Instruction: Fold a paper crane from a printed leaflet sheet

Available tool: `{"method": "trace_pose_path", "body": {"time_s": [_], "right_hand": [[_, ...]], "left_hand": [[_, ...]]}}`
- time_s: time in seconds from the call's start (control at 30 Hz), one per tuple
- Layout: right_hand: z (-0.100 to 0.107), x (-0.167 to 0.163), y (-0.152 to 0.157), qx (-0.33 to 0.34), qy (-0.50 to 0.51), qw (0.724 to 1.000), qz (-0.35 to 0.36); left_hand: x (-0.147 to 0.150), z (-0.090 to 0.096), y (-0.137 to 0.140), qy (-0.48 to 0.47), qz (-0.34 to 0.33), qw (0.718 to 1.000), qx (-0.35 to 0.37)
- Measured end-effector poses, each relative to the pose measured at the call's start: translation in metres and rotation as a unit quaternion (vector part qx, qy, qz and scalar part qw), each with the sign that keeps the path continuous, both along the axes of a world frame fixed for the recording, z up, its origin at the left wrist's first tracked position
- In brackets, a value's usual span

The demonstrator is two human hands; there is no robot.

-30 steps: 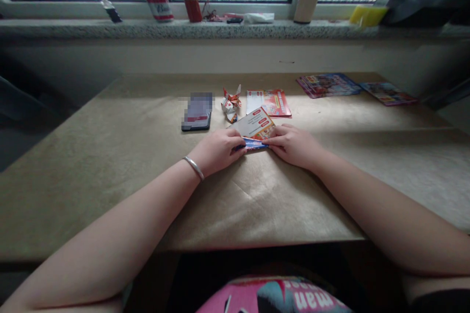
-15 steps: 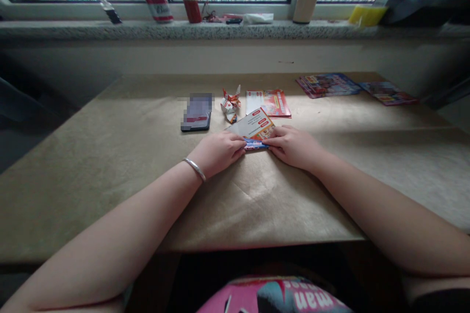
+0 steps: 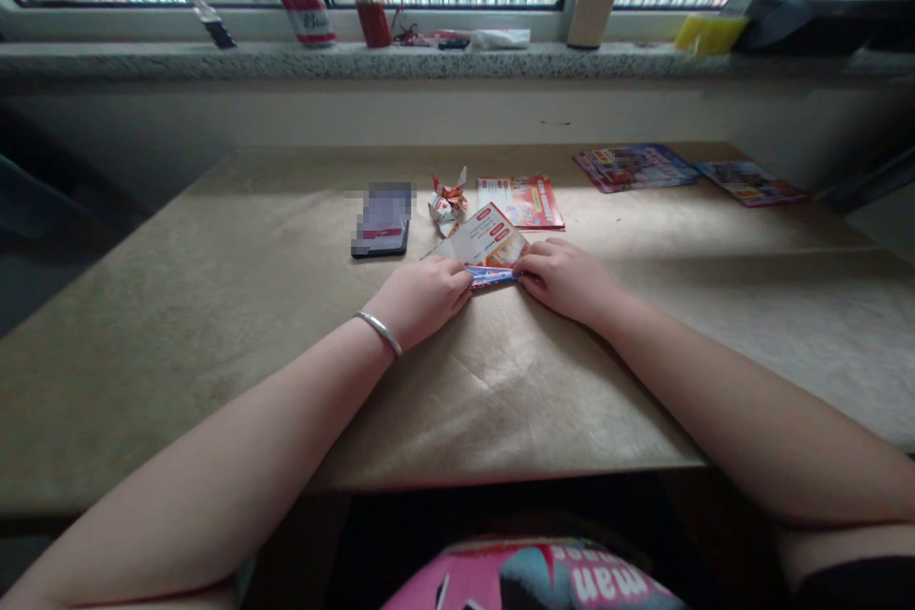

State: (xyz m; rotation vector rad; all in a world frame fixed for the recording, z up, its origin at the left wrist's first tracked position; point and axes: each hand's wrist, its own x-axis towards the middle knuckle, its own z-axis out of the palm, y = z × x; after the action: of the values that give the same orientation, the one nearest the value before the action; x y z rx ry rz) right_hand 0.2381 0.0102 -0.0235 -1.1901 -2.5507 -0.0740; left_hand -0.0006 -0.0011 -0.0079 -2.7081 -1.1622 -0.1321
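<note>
A printed paper sheet [image 3: 486, 236], white and orange with red labels, lies at an angle on the table. Its near edge is turned up into a narrow blue strip. My left hand [image 3: 427, 295] grips the left end of that strip, fingers closed together. At the right end, my right hand [image 3: 561, 276] pinches the fold between thumb and fingers. Just behind the sheet sits a folded paper figure [image 3: 448, 202] with pointed tips, its lower part partly covered by the sheet.
A phone [image 3: 384, 221] lies left of the paper figure. Behind the sheet is a red and white leaflet stack [image 3: 533, 200]. More leaflets [image 3: 633, 167] lie at the back right. A can [image 3: 306, 8] and a red container [image 3: 373, 19] stand on the windowsill [image 3: 235, 65].
The sheet has turned slightly and its upper part has shifted left, covering more of the paper figure's base. Both hands have moved slightly and keep hold of the fold.
</note>
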Motion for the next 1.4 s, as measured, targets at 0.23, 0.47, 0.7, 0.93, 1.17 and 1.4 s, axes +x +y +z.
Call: {"method": "trace_pose_path", "body": {"time_s": [0.23,0.47,0.7,0.93,1.17,1.4], "right_hand": [[-0.002,0.003,-0.001,0.010,0.014,1.000,0.003],[-0.004,0.001,0.002,0.017,0.026,1.000,0.004],[-0.003,0.003,0.002,0.012,0.025,1.000,-0.005],[0.003,0.007,0.001,-0.012,0.016,0.999,-0.026],[0.004,0.008,0.001,-0.022,0.015,0.999,-0.023],[0.006,0.008,-0.001,-0.024,0.001,0.999,-0.030]], "left_hand": [[0.009,0.001,-0.008,0.021,0.020,0.999,0.015],[0.011,0.001,-0.009,0.044,0.035,0.998,0.020],[0.015,-0.002,-0.014,0.031,0.042,0.998,0.022],[0.018,-0.006,-0.013,0.013,0.031,0.999,0.030],[0.020,-0.010,-0.010,-0.002,-0.007,1.000,0.014],[0.020,-0.009,-0.013,-0.025,-0.005,1.000,-0.003]]}}
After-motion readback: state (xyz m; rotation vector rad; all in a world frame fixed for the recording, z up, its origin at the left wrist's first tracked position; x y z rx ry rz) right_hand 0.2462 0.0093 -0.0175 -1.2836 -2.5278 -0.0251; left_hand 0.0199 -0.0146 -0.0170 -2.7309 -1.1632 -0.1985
